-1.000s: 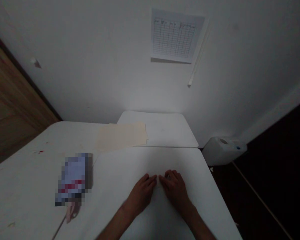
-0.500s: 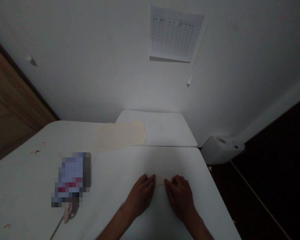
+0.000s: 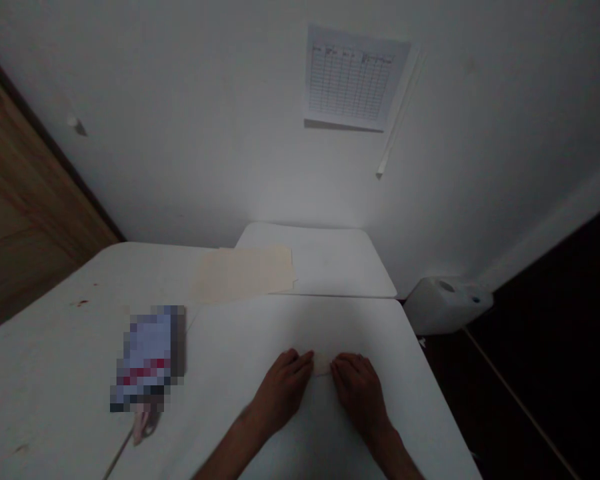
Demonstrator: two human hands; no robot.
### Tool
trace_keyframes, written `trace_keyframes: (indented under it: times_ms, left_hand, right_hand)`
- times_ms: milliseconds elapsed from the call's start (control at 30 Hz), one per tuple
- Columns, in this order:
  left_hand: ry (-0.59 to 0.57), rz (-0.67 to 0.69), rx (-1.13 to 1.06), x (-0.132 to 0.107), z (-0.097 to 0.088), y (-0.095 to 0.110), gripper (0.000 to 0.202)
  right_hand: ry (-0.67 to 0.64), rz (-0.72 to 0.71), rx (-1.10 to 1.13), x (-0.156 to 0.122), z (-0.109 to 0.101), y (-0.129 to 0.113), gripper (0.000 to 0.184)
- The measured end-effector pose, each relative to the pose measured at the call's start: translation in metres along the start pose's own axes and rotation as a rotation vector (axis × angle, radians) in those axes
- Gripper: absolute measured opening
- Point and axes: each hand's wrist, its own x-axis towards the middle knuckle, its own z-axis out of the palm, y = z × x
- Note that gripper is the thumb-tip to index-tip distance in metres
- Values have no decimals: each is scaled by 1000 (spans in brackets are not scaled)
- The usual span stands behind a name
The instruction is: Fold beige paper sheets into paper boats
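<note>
Low over the white table (image 3: 260, 333), my left hand (image 3: 284, 387) and my right hand (image 3: 359, 392) face each other, fingers pressed together. Between their fingertips runs a small, thin, pale piece (image 3: 322, 365), which looks like paper. My left fingers pinch its left end and my right fingers its right end. Its lower edge shows as a faint line; its ends are hidden under the fingers. Farther back, flat cream-coloured sheets (image 3: 245, 272) lie across the tabletop and onto the adjoining white panel.
On the left lies a pixelated blue-white packet (image 3: 147, 350) with a pinkish strap (image 3: 141, 423) below it. A printed table sheet (image 3: 353, 80) hangs on the wall. A white plastic jug (image 3: 437, 307) stands beyond the table's right edge, by a dark floor.
My right fingers have closed closer together around their end of the pale piece. My left hand has barely moved. The camera view has shifted slightly.
</note>
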Motion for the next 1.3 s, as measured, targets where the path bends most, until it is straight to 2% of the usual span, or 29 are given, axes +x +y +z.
trace_keyframes:
  times_ms: [200, 333, 467, 667, 900, 1100, 1300]
  left_hand:
    - [-23, -10, -20, 4, -4, 2, 35]
    - [-25, -32, -60, 2, -6, 3, 34]
    - [24, -75, -98, -2, -8, 5, 30]
    - [33, -157, 0, -15, -9, 7, 33]
    - [49, -186, 88, -27, -10, 8, 38]
    - [44, -183, 110, -27, -11, 9, 39]
    - [25, -185, 138, -27, -10, 9, 41]
  right_hand:
    - [-106, -57, 142, 15, 17, -7, 23]
    - [-142, -40, 178, 14, 21, -9, 24]
    - [-154, -19, 159, 9, 24, -9, 27]
    - [-170, 6, 122, 7, 24, -12, 30]
    - [-150, -1, 50, 11, 28, -19, 23]
    - [-281, -92, 161, 19, 26, -23, 28]
    - [-345, -95, 201, 27, 20, -28, 38]
